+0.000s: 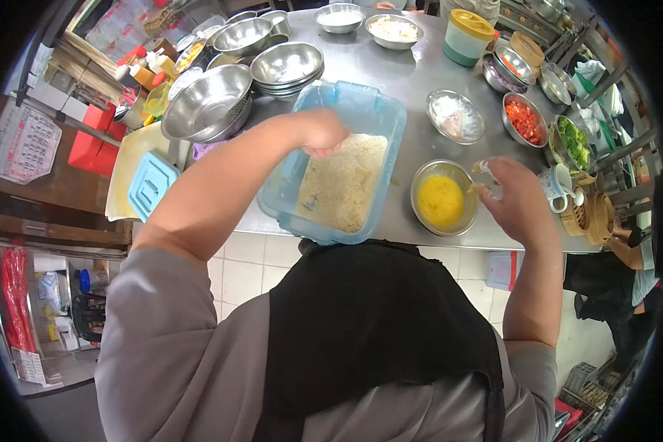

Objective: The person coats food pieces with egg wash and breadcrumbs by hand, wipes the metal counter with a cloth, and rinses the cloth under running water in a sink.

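Working at a steel desk (414, 74), both hands bare, the person stands with a black apron (376, 317) against the near edge.

Left hand (324, 132): reaches in over the far part of a blue plastic tub (396, 151), above a bed of pale yellow crumbs (342, 184). Fingers curled in together; cannot tell whether anything is pinched inside them.

Right hand (514, 193): beside the right rim of a metal bowl (418, 195) of yellow liquid (440, 200), which sits on the desk just right of the tub. Fingers apart, bent, pale clumps stuck to their tips.

Beyond the metal bowl: a shallow dish (435, 103) with whitish, powdery contents. Further right, chopped red pieces (524, 121) and cut greens (573, 142), each in its own bowl. Near the right end, a mug (558, 180) and bamboo steamers (602, 217).

Left of the tub: a large steel bowl (206, 103), a stack of smaller bowls (287, 62), and a light blue lid (153, 184). Far side: a container with a yellow lid (471, 26). Another person (626, 272) partly visible at right.
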Demonstrator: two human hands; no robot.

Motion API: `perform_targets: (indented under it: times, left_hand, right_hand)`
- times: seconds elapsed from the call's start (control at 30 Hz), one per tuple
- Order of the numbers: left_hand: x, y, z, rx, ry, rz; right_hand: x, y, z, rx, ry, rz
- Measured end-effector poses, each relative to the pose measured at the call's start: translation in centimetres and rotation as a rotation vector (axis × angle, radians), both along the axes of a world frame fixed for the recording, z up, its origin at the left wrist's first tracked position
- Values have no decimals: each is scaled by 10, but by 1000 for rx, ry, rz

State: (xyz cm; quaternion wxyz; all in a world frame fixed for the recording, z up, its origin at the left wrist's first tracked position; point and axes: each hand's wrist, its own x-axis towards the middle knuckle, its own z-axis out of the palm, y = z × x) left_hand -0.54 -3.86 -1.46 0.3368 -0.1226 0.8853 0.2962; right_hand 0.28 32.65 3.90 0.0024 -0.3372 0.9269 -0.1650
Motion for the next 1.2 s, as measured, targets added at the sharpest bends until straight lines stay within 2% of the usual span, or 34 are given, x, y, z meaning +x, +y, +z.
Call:
perform_targets:
  times: [0.1, 0.2, 0.3, 0.33, 0.43, 0.53, 0.63, 0.73, 0.83, 1.03, 1.2]
  left_hand:
    - [1, 4, -55, 210, 27, -39]
    - [-8, 11, -105, -50, -60, -359]
    - [-9, 18, -49, 64, -55, -163]
    - [-10, 19, -40, 68, -35, -199]
    - [-2, 31, -73, 196, -1, -344]
    - [-4, 43, -80, 232, -107, -177]
    - [-16, 41, -54, 11, 83, -247]
    - [-2, 38, -38, -199, 353, -593]
    - [14, 34, -58, -395, 431, -773]
    - [6, 16, -44, -104, 187, -509]
    - [1, -3, -28, -11, 274, -382]
  right_hand:
    - [0, -2, 1, -26, 13, 15]
    - [-2, -7, -2, 8, 19, 39]
    - [-3, -3, -5, -10, 17, 50]
    - [-5, -2, -8, -23, 23, 46]
    - [-6, -3, -12, -46, 21, 41]
    - [-4, -9, -9, -26, -11, 41]
    - [-6, -7, -9, -10, -31, 44]
    - [-8, -3, -10, -34, -32, 25]
    - [-7, -3, -10, -16, -18, 30]
    - [-6, -1, -8, 3, -13, 40]
    - [-7, 0, -3, 15, -31, 27]
